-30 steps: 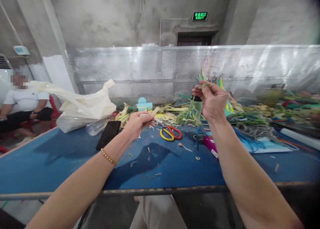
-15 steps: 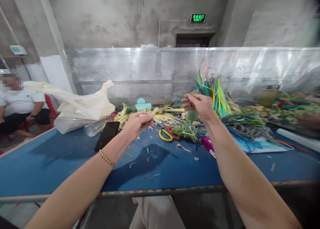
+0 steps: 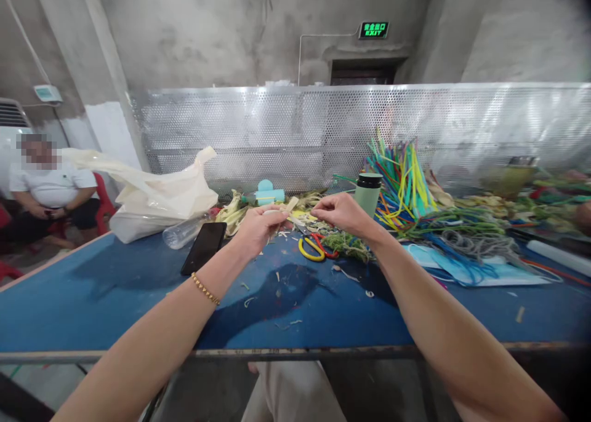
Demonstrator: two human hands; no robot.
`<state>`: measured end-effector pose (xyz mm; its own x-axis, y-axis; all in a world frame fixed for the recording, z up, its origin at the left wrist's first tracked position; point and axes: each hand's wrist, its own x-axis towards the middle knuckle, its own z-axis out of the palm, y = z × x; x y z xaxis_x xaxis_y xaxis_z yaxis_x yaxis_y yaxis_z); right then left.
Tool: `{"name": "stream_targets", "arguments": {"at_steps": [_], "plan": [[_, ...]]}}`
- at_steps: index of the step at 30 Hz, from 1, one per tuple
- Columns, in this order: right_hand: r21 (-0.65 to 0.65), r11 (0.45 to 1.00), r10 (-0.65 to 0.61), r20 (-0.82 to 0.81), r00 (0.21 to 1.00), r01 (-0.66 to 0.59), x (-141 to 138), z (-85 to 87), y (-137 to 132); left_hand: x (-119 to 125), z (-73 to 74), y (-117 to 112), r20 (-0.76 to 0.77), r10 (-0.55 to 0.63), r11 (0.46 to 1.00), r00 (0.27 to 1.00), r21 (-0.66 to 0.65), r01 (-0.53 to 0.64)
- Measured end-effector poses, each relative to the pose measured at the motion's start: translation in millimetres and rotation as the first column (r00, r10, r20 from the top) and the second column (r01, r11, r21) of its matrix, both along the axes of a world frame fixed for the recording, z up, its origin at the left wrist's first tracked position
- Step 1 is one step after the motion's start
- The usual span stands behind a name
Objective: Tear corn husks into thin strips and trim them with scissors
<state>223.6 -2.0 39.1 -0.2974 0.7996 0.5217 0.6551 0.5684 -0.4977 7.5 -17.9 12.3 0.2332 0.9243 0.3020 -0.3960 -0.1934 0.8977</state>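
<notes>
My left hand (image 3: pixel 262 226) is closed in a pinch on a pale husk strip (image 3: pixel 292 203), which sticks up past the fingertips. To its right, my right hand (image 3: pixel 342 213) has its fingers pinched together. What they hold, if anything, is too small to make out. Below and between the hands lie scissors (image 3: pixel 312 250) with one yellow and one red handle, their blades among pale scraps. A tangle of green fibre (image 3: pixel 348 243) rests under my right wrist. Behind that hand stands a green bottle (image 3: pixel 367 195) with a black lid.
Left of my hands are a black phone (image 3: pixel 204 247), a clear plastic bottle (image 3: pixel 180 232) and a cream plastic bag (image 3: pixel 157 194). Rightward are colourful strips (image 3: pixel 406 182), coiled grey cord (image 3: pixel 475 240) and a blue face mask (image 3: pixel 498 268). A person (image 3: pixel 53 188) sits at far left.
My right hand has come down and left, from beside the colourful strips to close by my left hand. The green bottle behind it now shows fully. My left hand keeps its pinch.
</notes>
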Motion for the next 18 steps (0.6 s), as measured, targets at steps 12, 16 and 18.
{"name": "stream_targets", "arguments": {"at_steps": [12, 16, 18], "plan": [[-0.014, 0.987, 0.161, 0.158, 0.974, -0.161, -20.0, 0.9, -12.3, 3.7, -7.3, 2.8, 0.007, -0.075, 0.997, 0.997, 0.026, 0.075], [-0.117, 0.990, 0.106, 0.228, 0.968, -0.081, -2.4, 4.2, -7.8, -0.6, -3.1, 6.2, 0.069, -0.022, 0.998, 0.997, 0.064, 0.017], [-0.137, 0.989, -0.020, 0.274, 0.962, 0.060, 14.4, 4.9, -1.0, -4.9, -0.3, 9.6, 0.130, 0.026, 0.996, 0.991, 0.086, -0.037]]}}
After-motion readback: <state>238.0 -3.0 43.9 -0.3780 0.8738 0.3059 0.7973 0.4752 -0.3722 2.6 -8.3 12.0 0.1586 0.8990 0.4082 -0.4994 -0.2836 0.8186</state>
